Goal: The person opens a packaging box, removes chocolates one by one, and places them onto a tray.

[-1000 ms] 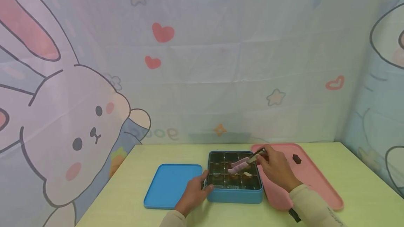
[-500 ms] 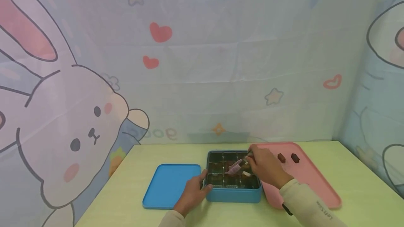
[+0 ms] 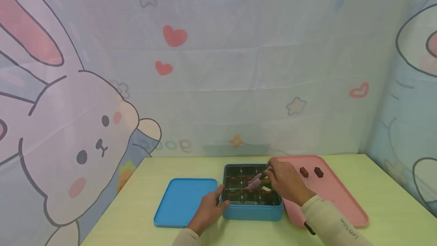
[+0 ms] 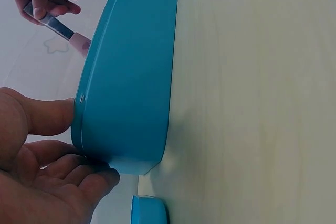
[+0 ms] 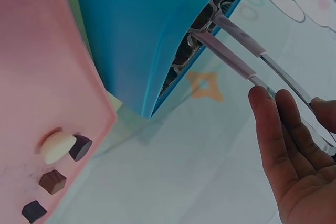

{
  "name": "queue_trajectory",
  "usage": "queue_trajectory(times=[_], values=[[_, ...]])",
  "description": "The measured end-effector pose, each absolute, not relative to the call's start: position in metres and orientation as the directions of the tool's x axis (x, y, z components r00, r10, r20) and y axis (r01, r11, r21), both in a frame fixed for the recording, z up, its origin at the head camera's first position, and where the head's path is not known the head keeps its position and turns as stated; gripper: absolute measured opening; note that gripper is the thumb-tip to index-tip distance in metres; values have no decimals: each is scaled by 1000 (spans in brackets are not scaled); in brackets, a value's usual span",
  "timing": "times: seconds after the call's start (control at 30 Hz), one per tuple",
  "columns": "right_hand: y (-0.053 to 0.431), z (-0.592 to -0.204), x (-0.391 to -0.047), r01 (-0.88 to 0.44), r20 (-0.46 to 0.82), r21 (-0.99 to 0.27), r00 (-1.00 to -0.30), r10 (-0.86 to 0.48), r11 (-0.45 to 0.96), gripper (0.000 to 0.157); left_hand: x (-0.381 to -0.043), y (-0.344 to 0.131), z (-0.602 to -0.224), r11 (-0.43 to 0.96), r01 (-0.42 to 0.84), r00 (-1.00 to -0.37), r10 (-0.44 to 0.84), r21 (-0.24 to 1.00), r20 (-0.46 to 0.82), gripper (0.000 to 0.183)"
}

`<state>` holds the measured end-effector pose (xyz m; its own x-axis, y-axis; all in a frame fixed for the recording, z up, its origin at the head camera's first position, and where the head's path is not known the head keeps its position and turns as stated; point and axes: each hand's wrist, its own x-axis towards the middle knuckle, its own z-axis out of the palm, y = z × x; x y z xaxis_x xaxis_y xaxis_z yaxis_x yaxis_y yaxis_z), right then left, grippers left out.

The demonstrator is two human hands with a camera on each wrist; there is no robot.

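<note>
My left hand [image 3: 210, 208] holds the near left corner of a blue tin box [image 3: 252, 212], thumb at the front rim and fingers along the left side. Inside the box is a dark divided insert [image 3: 233, 197] with several compartments. My right hand [image 3: 290, 181] grips a pair of metal tongs with pink tips [image 5: 231, 59]. The tips reach down into the middle of the box, a little apart in the right wrist view; what lies between them is hidden. A whitish piece [image 3: 267, 188] shows in the box, right of the tips.
A blue lid [image 3: 184, 202] lies left of the box. At the right is a pink tray [image 3: 341, 204], bearing a white chocolate [image 5: 59, 147], a brown chocolate [image 5: 52, 182] and dark ones [image 5: 34, 212]. A printed cloth [image 3: 218, 67] hangs behind the table.
My right hand has moved left with the tongs, their tips sinking lower into the box. A brown chocolate on the tray has come into view. My left hand stays at the corner.
</note>
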<state>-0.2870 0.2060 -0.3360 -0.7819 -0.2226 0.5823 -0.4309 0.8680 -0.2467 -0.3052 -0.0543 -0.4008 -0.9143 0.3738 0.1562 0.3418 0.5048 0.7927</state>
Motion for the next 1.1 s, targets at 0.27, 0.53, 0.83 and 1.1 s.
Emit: queue_trajectory(times=[0.27,0.53,0.83,1.1], values=[[209,-336,-286,-451,596,-261,-771,-225,854,6,-305,-54,-401,516,351,-914,371,782,165,64],[209,-336,-286,-462,599,-282,-769,-222,841,5,-305,-53,-401,512,350,-916,363,784,172,63],[210,-327,-282,-471,607,-326,-769,-201,820,5,-305,-53,-401,502,361,-910,373,786,180,63],[216,-315,-276,-473,622,-389,-767,-153,791,5,-306,-53,-402,510,365,-909,375,779,181,63]])
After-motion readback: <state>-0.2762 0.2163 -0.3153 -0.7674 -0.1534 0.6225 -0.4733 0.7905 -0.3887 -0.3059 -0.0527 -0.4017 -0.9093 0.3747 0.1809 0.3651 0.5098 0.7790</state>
